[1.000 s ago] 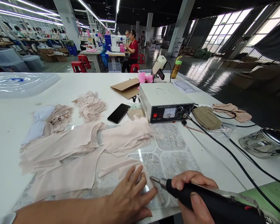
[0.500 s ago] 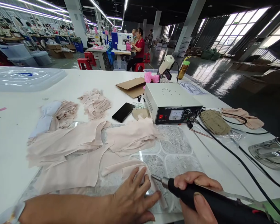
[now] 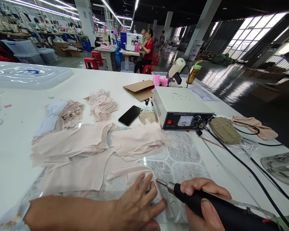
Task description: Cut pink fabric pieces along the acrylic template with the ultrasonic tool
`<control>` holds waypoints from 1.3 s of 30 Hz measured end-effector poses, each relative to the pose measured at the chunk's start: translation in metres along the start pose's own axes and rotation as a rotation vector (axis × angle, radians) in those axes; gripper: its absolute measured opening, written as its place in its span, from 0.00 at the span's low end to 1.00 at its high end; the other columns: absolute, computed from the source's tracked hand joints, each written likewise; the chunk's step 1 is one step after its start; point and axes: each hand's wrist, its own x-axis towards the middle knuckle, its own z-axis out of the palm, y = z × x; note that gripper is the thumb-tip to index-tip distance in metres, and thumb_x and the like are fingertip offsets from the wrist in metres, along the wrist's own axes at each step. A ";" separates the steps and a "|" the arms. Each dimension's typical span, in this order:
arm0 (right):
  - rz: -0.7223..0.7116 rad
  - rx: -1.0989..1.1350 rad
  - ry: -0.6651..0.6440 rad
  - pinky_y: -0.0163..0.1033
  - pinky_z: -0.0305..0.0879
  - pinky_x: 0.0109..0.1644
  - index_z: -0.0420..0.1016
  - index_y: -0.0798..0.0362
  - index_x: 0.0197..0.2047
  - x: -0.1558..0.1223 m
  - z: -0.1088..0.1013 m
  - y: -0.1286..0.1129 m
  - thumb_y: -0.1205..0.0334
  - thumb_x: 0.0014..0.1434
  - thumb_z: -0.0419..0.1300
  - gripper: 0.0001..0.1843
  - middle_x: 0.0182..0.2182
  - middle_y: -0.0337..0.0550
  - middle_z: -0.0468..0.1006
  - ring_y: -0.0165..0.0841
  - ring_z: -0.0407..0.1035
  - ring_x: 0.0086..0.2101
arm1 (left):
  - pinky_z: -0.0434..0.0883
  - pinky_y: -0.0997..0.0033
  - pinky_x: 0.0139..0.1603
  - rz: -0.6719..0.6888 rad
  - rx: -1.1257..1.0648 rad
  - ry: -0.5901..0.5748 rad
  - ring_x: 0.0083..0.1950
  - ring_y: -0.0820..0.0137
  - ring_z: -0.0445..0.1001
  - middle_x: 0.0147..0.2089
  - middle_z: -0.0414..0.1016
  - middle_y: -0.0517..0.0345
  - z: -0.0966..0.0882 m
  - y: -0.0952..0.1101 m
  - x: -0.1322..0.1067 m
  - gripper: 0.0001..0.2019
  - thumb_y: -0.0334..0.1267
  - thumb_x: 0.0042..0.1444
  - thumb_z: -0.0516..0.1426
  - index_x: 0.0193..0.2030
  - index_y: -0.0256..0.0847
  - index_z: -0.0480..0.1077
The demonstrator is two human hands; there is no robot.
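My left hand (image 3: pixel 141 200) lies with fingers spread, pressing a narrow folded strip of pale pink fabric (image 3: pixel 135 171) onto a clear patterned mat (image 3: pixel 184 144). In my right hand (image 3: pixel 204 195) is a black-handled ultrasonic handpiece (image 3: pixel 221 208), fingers wrapped round its body. Its thin metal tip points left and meets or nearly meets the strip's edge beside my left fingertips; contact is hard to tell. Stacks of cut pale pink fabric pieces (image 3: pixel 79 173) lie on the mat to the left, with another fabric stack (image 3: pixel 139 139) behind my left hand.
A white control box (image 3: pixel 183 96) with a dial stands behind the mat, its black cable (image 3: pixel 245 165) running to the right. Nearby are a black phone (image 3: pixel 130 115), brown cardboard (image 3: pixel 139 89), olive fabric pieces (image 3: pixel 225 131) and a glass jar (image 3: pixel 280 166). Co-workers sit at sewing machines beyond.
The view has shifted slightly, so the background sits a little further right. Both hands, the strip and the handpiece keep nearly the same positions relative to each other.
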 end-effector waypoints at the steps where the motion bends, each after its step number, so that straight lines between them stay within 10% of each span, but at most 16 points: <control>1: -0.002 0.006 0.003 0.40 0.69 0.31 0.64 0.50 0.36 0.001 0.001 0.001 0.64 0.57 0.56 0.03 0.29 0.38 0.67 0.29 0.66 0.26 | 0.66 0.40 0.53 0.002 0.001 0.001 0.57 0.41 0.67 0.51 0.69 0.41 0.000 0.000 0.000 0.32 0.62 0.57 0.55 0.62 0.44 0.62; 33: -0.042 -0.012 -0.005 0.43 0.70 0.29 0.65 0.51 0.36 0.010 0.005 0.017 0.66 0.55 0.57 0.05 0.29 0.38 0.69 0.30 0.67 0.26 | 0.65 0.36 0.54 -0.007 -0.040 -0.023 0.58 0.39 0.66 0.51 0.70 0.40 0.004 0.000 -0.001 0.33 0.62 0.56 0.57 0.62 0.44 0.61; 39: -0.003 0.055 0.172 0.42 0.69 0.29 0.66 0.51 0.36 0.006 -0.014 0.001 0.66 0.52 0.56 0.07 0.30 0.38 0.66 0.29 0.64 0.26 | 0.67 0.48 0.57 -0.051 -0.146 -0.009 0.60 0.47 0.66 0.53 0.70 0.43 -0.004 -0.006 -0.004 0.26 0.54 0.61 0.55 0.62 0.47 0.61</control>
